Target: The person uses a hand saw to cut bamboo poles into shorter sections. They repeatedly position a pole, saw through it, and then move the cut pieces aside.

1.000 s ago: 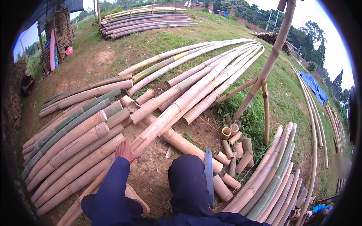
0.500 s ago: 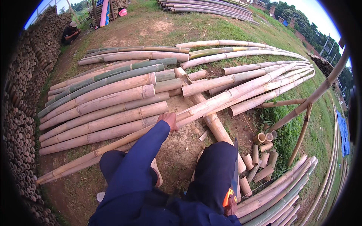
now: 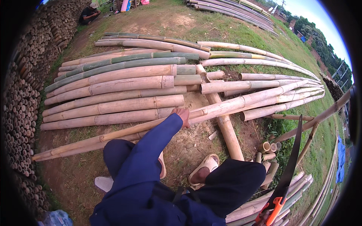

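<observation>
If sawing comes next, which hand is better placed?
Probably the right: the right hand holds the saw, while the left hand is on a pole.

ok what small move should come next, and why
Probably swing the saw leftward to the bamboo pole: the right hand holds the saw out to the side, blade clear of that pole, while the left hand grips the pole.

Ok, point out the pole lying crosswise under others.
The thick, tan bamboo pole right of the bare left hand: it runs near to far, while the long, pale bamboo poles over it run sideways.
</observation>
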`<action>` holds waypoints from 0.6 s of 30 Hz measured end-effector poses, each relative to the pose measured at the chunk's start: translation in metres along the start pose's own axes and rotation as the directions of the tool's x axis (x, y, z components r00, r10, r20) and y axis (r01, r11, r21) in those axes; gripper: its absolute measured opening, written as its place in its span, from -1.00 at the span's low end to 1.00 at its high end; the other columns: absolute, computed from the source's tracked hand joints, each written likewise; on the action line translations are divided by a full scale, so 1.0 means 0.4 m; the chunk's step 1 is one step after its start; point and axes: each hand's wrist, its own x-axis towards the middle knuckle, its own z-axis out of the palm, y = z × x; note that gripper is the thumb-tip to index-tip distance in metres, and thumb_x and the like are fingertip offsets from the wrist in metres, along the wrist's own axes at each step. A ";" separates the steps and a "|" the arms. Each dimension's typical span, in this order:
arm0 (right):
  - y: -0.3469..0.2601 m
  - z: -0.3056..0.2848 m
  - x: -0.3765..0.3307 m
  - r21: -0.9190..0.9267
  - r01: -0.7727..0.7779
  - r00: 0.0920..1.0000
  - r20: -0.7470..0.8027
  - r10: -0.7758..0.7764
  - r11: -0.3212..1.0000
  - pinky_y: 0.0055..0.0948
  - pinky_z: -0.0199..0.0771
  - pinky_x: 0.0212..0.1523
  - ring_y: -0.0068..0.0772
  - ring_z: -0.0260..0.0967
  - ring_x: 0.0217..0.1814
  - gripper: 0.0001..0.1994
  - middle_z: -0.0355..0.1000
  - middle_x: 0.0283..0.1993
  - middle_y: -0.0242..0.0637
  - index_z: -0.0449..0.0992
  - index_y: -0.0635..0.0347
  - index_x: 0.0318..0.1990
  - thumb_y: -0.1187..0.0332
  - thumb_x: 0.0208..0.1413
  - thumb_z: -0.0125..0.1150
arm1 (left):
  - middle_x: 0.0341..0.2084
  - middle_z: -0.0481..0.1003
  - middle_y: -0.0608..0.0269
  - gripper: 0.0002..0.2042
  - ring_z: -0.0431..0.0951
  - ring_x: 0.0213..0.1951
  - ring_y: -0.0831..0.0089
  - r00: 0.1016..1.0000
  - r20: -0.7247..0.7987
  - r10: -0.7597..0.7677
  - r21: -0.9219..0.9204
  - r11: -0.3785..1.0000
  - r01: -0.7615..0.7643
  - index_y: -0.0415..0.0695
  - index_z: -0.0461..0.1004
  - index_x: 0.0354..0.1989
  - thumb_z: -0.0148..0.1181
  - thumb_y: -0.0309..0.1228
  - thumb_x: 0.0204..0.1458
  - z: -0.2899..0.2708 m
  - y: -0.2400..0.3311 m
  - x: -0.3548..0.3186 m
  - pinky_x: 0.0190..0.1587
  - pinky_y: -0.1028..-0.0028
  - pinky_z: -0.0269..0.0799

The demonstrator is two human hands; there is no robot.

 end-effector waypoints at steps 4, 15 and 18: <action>-0.074 0.099 0.037 0.302 0.008 0.972 0.221 -0.078 0.953 -0.29 0.39 -0.39 -0.32 0.40 -0.47 -0.65 0.40 -0.53 -0.21 0.54 0.28 -0.21 0.10 0.19 0.26 | -0.22 0.67 -0.12 -0.39 0.70 -0.08 0.03 0.999 0.032 -0.024 -0.003 1.000 0.024 -0.25 0.62 -0.16 0.61 -0.08 -0.36 -0.018 -0.039 -0.047 0.05 0.14 0.56; -0.093 0.466 0.037 0.313 -0.216 0.588 0.798 -0.133 0.925 -0.61 0.45 -0.28 -0.66 0.43 -0.35 -0.66 0.54 -0.30 -0.39 0.58 0.41 0.08 0.36 0.24 0.40 | -0.16 0.64 -0.17 -0.25 0.63 -0.01 -0.10 0.999 0.025 -0.025 0.042 0.999 0.024 -0.25 0.52 0.06 0.60 -0.08 -0.35 -0.016 -0.052 -0.024 0.09 0.03 0.50; -0.094 0.531 0.012 0.351 -0.186 0.531 0.822 -0.207 0.918 -0.54 0.51 -0.20 -0.59 0.52 -0.24 -0.71 0.61 -0.22 -0.30 0.60 0.37 0.06 0.45 0.22 0.40 | -0.14 0.63 -0.17 -0.24 0.63 0.00 -0.08 0.998 0.033 -0.059 0.044 0.997 0.058 -0.24 0.51 0.09 0.60 -0.09 -0.34 -0.027 -0.042 -0.033 0.09 0.05 0.51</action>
